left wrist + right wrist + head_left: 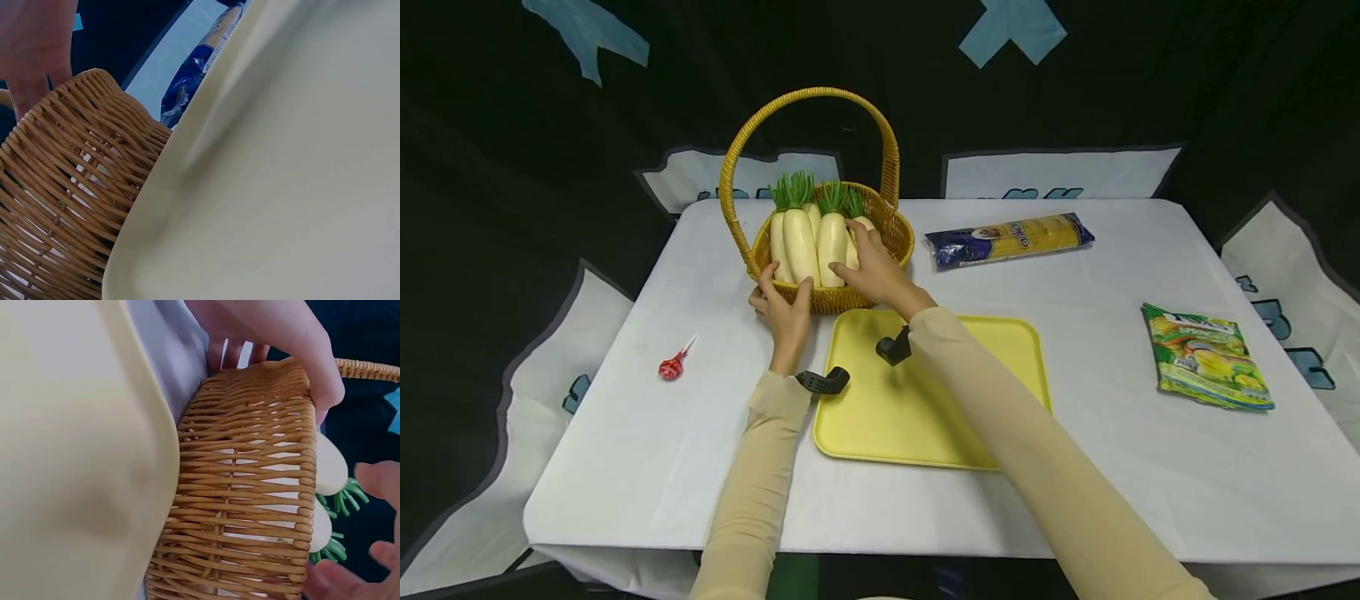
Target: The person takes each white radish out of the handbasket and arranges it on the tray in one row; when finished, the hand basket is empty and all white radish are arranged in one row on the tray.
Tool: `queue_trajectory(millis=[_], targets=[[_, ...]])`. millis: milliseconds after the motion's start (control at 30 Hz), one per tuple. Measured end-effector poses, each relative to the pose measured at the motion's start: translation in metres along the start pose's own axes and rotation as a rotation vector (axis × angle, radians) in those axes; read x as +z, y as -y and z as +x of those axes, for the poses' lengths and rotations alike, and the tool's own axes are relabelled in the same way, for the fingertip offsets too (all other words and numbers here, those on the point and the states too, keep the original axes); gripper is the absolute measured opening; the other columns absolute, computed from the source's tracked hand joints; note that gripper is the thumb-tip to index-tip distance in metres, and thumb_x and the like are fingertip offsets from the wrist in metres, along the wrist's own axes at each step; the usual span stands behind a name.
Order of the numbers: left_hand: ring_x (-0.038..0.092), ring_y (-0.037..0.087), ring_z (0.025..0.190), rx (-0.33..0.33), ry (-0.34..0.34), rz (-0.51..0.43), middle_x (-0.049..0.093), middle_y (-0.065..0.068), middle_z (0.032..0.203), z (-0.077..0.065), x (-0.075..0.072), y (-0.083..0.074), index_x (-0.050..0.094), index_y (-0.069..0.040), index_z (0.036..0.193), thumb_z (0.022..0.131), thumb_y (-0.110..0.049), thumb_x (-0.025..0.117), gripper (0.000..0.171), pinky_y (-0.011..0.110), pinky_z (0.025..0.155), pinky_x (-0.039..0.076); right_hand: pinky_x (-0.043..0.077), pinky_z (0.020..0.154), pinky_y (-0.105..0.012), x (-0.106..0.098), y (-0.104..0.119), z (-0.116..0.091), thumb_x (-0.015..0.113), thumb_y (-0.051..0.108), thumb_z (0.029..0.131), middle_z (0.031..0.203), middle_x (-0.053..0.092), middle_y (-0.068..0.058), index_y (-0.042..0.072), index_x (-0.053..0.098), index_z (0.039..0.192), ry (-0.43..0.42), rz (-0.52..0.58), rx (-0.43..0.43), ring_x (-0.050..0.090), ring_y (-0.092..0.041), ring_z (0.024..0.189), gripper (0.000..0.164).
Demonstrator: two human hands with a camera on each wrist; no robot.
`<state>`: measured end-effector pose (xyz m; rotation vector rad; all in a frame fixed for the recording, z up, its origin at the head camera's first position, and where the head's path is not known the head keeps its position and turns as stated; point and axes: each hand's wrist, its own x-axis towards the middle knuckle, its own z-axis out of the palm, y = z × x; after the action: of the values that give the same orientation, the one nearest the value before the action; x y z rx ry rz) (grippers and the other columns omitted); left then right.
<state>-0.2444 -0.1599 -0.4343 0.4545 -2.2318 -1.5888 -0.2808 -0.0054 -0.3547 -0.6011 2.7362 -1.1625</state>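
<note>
A yellow-brown wicker basket (831,302) with a tall arched handle stands at the table's back, holding several white radishes (800,243) with green tops. My left hand (785,317) grips its front left rim. In the right wrist view, the left thumb (325,394) hooks over the rim, the other fingers behind the wall. My right hand (876,267) reaches over the basket's right side, its thumb and fingers spread around the radishes at the right. In the right wrist view the right hand (375,550) shows loosely spread fingers beside the radishes.
A yellow tray (925,425) lies in front of the basket, under my forearms. To the right are a pack of spaghetti (1011,241) and a green food packet (1210,358). A red lollipop (674,363) lies at the left on the white table (625,467).
</note>
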Motion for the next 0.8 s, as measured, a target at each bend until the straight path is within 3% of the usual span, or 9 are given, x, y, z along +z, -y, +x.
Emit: queue_trajectory(millis=[200, 333, 433, 533, 700, 800], targets=[[0.014, 0.032, 0.125, 0.002, -0.006, -0.005, 0.011, 0.015, 0.134, -0.001, -0.001, 0.0, 0.029, -0.035, 0.131, 0.082, -0.049, 0.055, 0.057, 0.051, 0.1, 0.022, 0.036, 0.1, -0.045, 0.0, 0.005, 0.013, 0.055, 0.038, 0.088, 0.146, 0.014, -0.023, 0.017, 0.001, 0.146, 0.116, -0.031, 0.128, 0.036, -0.035, 0.128, 0.082], [0.014, 0.032, 0.124, 0.013, -0.012, -0.014, 0.012, 0.016, 0.132, -0.001, -0.001, 0.001, 0.031, -0.033, 0.131, 0.082, -0.048, 0.056, 0.057, 0.051, 0.1, 0.022, 0.034, 0.101, -0.047, 0.0, 0.008, 0.02, 0.056, 0.035, 0.088, 0.148, 0.009, -0.023, 0.015, -0.003, 0.145, 0.161, 0.032, 0.188, 0.032, -0.037, 0.13, 0.085], [0.015, 0.033, 0.123, 0.014, -0.019, -0.016, 0.013, 0.017, 0.132, -0.001, -0.001, 0.002, 0.032, -0.032, 0.13, 0.082, -0.048, 0.057, 0.056, 0.051, 0.099, 0.022, 0.029, 0.105, -0.048, 0.002, 0.008, 0.023, 0.057, 0.034, 0.088, 0.15, 0.006, -0.02, 0.013, -0.005, 0.145, 0.172, 0.076, 0.226, 0.022, -0.035, 0.136, 0.087], [0.015, 0.034, 0.122, 0.018, -0.018, -0.015, 0.013, 0.017, 0.132, -0.001, -0.001, 0.002, 0.032, -0.031, 0.13, 0.082, -0.048, 0.057, 0.057, 0.051, 0.099, 0.022, 0.03, 0.105, -0.046, 0.004, 0.007, 0.025, 0.059, 0.033, 0.087, 0.15, 0.014, -0.019, 0.012, -0.003, 0.145, 0.14, 0.104, 0.243, 0.024, -0.033, 0.136, 0.088], [0.014, 0.034, 0.123, 0.016, -0.011, -0.021, 0.012, 0.017, 0.133, 0.0, -0.001, 0.002, 0.032, -0.032, 0.13, 0.081, -0.049, 0.058, 0.057, 0.053, 0.099, 0.022, 0.041, 0.095, -0.04, 0.011, 0.007, 0.029, 0.06, 0.032, 0.086, 0.135, 0.043, -0.022, 0.009, -0.001, 0.145, 0.078, 0.136, 0.253, 0.049, -0.03, 0.117, 0.089], [0.014, 0.035, 0.124, 0.022, -0.016, -0.022, 0.012, 0.017, 0.133, 0.001, -0.001, 0.001, 0.032, -0.031, 0.13, 0.082, -0.048, 0.058, 0.058, 0.053, 0.099, 0.021, 0.043, 0.091, -0.037, 0.015, 0.007, 0.031, 0.061, 0.034, 0.085, 0.126, 0.052, -0.019, 0.008, 0.0, 0.145, 0.049, 0.098, 0.27, 0.055, -0.027, 0.108, 0.089]])
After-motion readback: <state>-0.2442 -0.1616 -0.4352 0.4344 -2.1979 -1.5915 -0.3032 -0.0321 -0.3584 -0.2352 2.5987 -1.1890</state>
